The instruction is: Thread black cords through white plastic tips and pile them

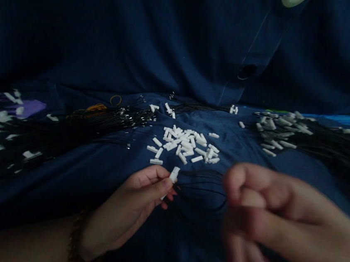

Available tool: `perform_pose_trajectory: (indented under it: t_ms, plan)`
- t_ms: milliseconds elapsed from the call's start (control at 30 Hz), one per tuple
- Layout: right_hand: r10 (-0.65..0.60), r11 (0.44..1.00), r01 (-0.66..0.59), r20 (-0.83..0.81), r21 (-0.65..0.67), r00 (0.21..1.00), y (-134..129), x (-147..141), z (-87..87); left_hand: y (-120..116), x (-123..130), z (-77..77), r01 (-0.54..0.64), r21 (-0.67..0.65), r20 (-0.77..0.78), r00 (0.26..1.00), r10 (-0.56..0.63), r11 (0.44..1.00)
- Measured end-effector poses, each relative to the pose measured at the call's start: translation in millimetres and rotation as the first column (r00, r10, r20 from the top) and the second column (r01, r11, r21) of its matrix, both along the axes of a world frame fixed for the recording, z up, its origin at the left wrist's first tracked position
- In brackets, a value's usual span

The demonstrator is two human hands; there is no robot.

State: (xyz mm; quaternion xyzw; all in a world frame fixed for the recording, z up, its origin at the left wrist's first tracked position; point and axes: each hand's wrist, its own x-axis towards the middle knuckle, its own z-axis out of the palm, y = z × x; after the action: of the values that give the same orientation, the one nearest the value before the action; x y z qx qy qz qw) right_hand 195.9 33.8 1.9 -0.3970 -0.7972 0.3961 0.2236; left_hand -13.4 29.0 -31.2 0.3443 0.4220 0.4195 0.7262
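Left hand: its thumb and fingers (pixel 167 183) were pinched closed on a white connector housing (pixel 174 174), slotted end tilted up and away from the palm.
Black wires (pixel 202 188): these thin strands ran in loose curves between the pinched housing and the other hand.
Right hand (pixel 257 210): it was raised just across from the grip, fingers curled and blurred; whether its fingertips held a wire could not be told.
Step in hand: it looked like bringing wires and housing together, though whether any end was seated could not be seen.
Next move: that work would call for a steady left pinch, a slot facing the wire end, and a straight, gentle approach from the right.
Loose housings (pixel 186 140): the scattered pile lay just beyond the grip on dark blue cloth (pixel 126 176).
Terminal-tipped bundle (pixel 100 125): it lay left of the grip and farther out, its shiny ends toward the pile, orange bands (pixel 96 107) beside it.
Right-side bundle (pixel 326 143): it lay well to the grip's right, with white housings clustered at its near-pile end.
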Motion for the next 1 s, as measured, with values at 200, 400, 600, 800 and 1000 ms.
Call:
perform_pose_trajectory:
  t_ms: [200,400,600,800,1000]
  plan:
    - [-0.019,0.999,0.018,-0.022,-0.050,1.000,2.4,-35.6,-7.3,-0.8,-2.3,-1.5,0.043,-0.024,0.034,0.999,-0.042,0.999]
    - [-0.026,0.998,0.025,0.003,0.055,1.000,-1.6,-35.7,-5.8,-0.5,-1.5,-1.4,0.030,-0.011,0.030,0.999,-0.029,1.000]
    - [-0.103,0.965,0.063,0.145,0.253,0.984,-7.5,-35.2,-11.6,0.7,-1.0,-1.1,0.051,-0.015,0.016,0.999,-0.051,0.999]
    - [-0.151,0.880,0.071,0.136,0.470,0.979,-8.8,-36.7,-17.7,-0.8,-1.7,-3.0,0.062,-0.021,0.046,0.997,-0.061,0.998]
    - [-0.120,0.762,0.008,0.129,0.648,0.984,-7.5,-37.3,-21.5,-0.1,-1.4,-2.6,0.061,-0.032,0.056,0.997,-0.059,0.998]
